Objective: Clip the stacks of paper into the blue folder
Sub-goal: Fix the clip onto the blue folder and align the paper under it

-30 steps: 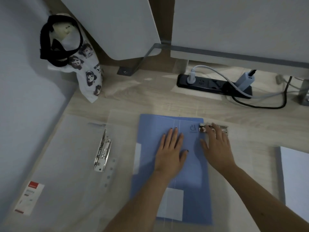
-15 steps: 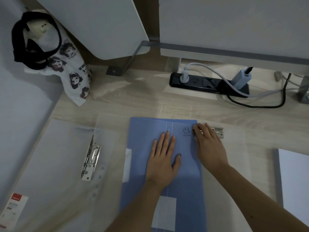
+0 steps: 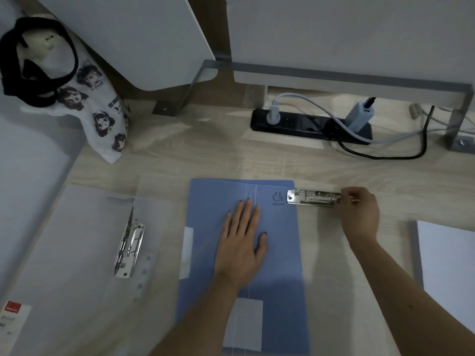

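The blue folder (image 3: 277, 253) lies in the middle of the wooden desk, one flap folded over. My left hand (image 3: 240, 242) rests flat on it, fingers spread. A metal lever clip (image 3: 312, 198) sits at the folder's upper right edge. My right hand (image 3: 361, 214) pinches the clip's right end with its fingertips. A white stack of paper (image 3: 449, 263) lies at the right edge of the view. Another paper stack (image 3: 64, 253) lies at left inside a clear folder with its own metal clip (image 3: 129, 244).
A black power strip (image 3: 305, 123) with plugs and cables runs along the back. A printed cloth bag (image 3: 84, 98) leans at the back left. White partition panels and a grey metal bracket (image 3: 457, 116) close off the rear. A red-labelled card (image 3: 12, 314) lies at lower left.
My right hand has slid right, off the clip, to pinch its right end, so the clip now shows. My left hand stays flat on the folder. The view has shifted slightly.
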A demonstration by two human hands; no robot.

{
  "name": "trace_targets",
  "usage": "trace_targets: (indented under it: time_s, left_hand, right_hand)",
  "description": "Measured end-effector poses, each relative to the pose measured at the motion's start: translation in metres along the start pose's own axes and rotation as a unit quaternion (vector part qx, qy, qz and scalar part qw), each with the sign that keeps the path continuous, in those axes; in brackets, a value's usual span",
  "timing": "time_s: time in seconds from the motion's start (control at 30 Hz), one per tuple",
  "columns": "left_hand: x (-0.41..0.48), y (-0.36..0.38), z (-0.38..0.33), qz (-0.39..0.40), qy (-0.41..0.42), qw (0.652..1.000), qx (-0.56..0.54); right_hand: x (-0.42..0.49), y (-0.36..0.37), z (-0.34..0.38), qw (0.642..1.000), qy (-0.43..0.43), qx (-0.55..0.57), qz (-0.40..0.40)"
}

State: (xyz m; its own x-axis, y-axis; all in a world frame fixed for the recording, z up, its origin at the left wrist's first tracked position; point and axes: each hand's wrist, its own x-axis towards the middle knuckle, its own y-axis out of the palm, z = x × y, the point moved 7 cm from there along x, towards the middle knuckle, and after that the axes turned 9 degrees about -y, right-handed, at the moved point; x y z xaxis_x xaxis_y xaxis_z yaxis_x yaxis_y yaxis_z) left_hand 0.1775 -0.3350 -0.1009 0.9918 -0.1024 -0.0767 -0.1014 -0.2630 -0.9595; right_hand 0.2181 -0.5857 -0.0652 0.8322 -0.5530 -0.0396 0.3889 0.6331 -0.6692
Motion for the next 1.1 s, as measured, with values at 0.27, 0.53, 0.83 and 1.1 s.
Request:
trace_targets:
  time_s: [0.27, 0.53, 0.83, 1.1]
  left_hand:
    - [0.002, 0.0, 0.0, 0.004, 0.006, 1.0, 0.005]
    - [0.005, -0.002, 0.002, 0.017, -0.001, 1.0, 0.01]
    - [-0.017, -0.015, -0.027, 0.108, -0.113, 0.98, -0.126]
    - [-0.097, 0.004, -0.194, 0.336, -0.197, 0.797, -0.461]
  right_hand:
    - [-0.02, -0.018, -0.015, 0.997, -0.004, 0.0, 0.074]
    - [-0.102, -0.05, -0.03, 0.992, -0.061, -0.016, 0.113]
    - [-0.143, -0.134, -0.086, 0.998, 0.027, 0.021, 0.059]
    - [-0.122, -0.184, -0.118, 0.997, 0.032, -0.026, 0.058]
